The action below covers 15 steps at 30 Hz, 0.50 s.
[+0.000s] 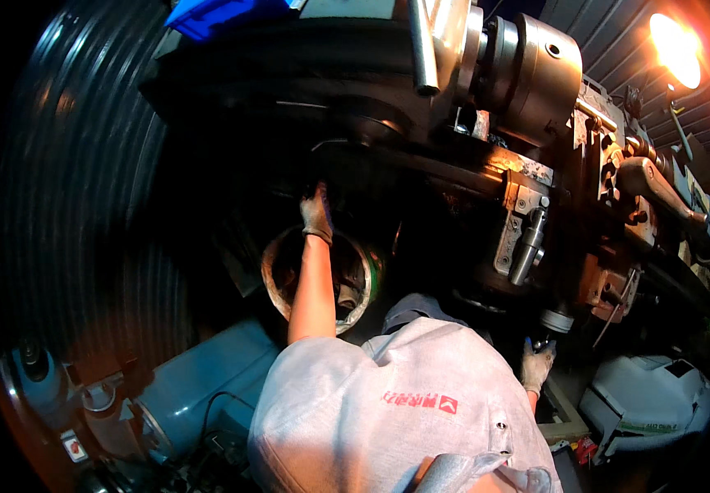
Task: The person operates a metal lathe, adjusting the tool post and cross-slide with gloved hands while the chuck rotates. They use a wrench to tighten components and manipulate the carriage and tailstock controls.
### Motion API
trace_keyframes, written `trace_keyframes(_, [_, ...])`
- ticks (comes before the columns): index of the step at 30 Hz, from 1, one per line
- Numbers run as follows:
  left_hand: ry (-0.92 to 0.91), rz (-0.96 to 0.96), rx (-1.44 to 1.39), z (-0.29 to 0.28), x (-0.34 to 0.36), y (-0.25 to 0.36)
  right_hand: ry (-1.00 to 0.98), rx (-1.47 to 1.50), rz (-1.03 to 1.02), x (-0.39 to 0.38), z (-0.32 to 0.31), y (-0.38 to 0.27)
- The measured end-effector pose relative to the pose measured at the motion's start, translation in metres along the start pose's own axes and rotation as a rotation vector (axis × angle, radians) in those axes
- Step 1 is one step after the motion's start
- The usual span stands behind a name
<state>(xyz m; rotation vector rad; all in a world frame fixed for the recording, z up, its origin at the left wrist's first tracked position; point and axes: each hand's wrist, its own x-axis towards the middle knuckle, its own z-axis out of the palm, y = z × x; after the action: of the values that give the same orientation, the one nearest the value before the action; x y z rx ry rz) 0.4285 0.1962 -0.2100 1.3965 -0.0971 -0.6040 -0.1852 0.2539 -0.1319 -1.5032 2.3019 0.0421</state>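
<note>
My left hand point(317, 214), in a light work glove, reaches into the dark space under a lathe. Shadow swallows its fingertips, so what it touches does not show. Below that wrist stands a round bucket point(355, 317), with dark odds and ends inside; my forearm crosses over its opening. My right hand point(537, 366), gloved too, is closed around a small dark, shiny thing point(541, 345) that I cannot make out. A pale, round-ended cylinder point(556, 321) sits just above it. My grey shirt point(355, 411) fills the lower middle.
Overhead is the lathe's chuck point(542, 78), with a metal lever point(423, 49) beside it. A crank handle point(655, 185) juts out at right, under a bright lamp point(675, 51). A blue motor-like housing point(207, 386) lies lower left; a white container point(655, 398) stands lower right. Corrugated sheet point(84, 172) walls the left.
</note>
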Motion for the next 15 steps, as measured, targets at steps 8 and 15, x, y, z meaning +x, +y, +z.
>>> trace_keyframes(8, [-0.122, -0.008, 0.111, -0.017, -0.009, -0.033, -0.038, 0.094, 0.000, -0.001, -0.010, -0.006])
trace_keyframes(15, [-0.170, -0.157, -0.154, -0.028, -0.016, -0.028, -0.057, 0.041, -0.007, 0.003, -0.009, -0.007])
